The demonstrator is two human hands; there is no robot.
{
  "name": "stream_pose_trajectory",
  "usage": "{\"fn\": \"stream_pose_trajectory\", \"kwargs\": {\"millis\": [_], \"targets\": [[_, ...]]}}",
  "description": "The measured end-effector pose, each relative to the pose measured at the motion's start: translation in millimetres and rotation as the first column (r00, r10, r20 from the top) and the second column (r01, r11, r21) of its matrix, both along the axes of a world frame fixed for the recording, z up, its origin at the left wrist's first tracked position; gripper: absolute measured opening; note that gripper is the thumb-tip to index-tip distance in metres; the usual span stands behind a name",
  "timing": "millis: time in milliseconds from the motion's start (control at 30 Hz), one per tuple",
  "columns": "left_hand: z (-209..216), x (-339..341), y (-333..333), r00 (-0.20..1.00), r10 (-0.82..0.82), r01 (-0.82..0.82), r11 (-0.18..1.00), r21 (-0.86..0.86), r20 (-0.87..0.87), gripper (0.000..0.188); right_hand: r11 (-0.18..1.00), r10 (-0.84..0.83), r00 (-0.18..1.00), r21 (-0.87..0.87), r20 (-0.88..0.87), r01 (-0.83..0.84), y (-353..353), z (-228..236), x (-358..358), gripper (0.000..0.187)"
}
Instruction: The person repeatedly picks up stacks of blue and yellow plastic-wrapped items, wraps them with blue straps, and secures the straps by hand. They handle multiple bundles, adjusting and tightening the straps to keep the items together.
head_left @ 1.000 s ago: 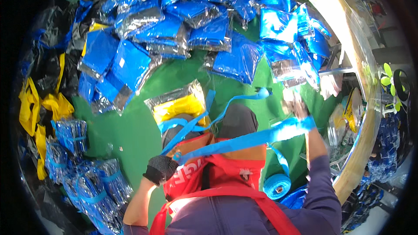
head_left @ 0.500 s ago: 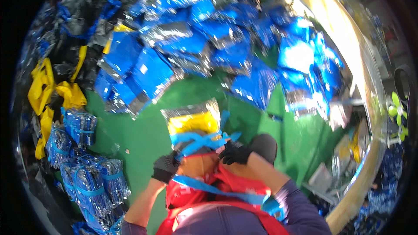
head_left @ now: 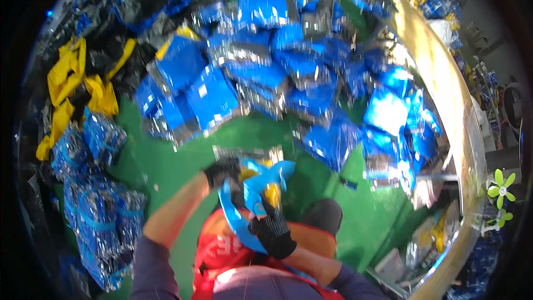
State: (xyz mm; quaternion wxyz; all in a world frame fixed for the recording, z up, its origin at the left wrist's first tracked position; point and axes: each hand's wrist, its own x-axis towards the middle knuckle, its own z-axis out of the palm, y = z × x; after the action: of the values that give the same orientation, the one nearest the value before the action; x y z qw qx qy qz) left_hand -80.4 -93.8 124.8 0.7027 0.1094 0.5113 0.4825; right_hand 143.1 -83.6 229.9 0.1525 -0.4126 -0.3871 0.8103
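Note:
In front of my lap is a clear plastic packet [head_left: 273,191] with yellow and dark material inside. A light-blue strip [head_left: 269,175] crosses over it, and one length loops down toward the red cloth on my lap. My left hand [head_left: 223,172], in a dark glove, is closed on the packet's left side; its fingertips are partly hidden. Nearer to me, my right hand [head_left: 272,233], in a dark striped glove, is closed on the strip where it hangs below the packet. The packet's lower part is covered by the strip and my hands.
Blue plastic-wrapped packets [head_left: 211,97] lie in a wide pile ahead on the green floor [head_left: 166,175]. At the left are strapped bundles of shiny packets [head_left: 100,211] and yellow cloth pieces [head_left: 66,75]. A pale curved edge [head_left: 438,72] and a green-bladed fan [head_left: 502,190] stand at the right.
My left hand has moved up onto the packet's left side. My right hand has come down and left, pulling the strip into a loop. The view has shifted slightly.

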Motion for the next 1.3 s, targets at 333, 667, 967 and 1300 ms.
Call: {"fn": "stream_pose_trajectory", "kwargs": {"millis": [333, 667, 967, 1300], "targets": [[31, 17, -59, 0.759, -0.421, 0.306, 0.904, -0.3, -0.497, 0.017, 0.073, 0.364, 0.82, 0.864, 0.442, -0.498, 91, 60, 80, 0.022], [11, 112, -163, 0.081, -0.19, -0.12, 0.973, -0.198, -0.979, 0.026, -0.637, 0.003, 0.873, 0.674, 0.487, -0.374, 187, -162, -160, 0.028], [-71, 146, -243, 0.689, 0.146, -0.318, 0.941, -0.115, -0.71, 0.04, -0.334, 0.028, 0.383, 0.37, 0.923, -0.867, 195, -276, -143, 0.037], [-152, 144, -301, 0.867, 0.412, -0.454, 0.885, 0.104, 0.281, 0.036, 0.126, 0.138, 0.172, 0.155, 0.975, -0.98, 149, -334, 39, 0.042]]}}
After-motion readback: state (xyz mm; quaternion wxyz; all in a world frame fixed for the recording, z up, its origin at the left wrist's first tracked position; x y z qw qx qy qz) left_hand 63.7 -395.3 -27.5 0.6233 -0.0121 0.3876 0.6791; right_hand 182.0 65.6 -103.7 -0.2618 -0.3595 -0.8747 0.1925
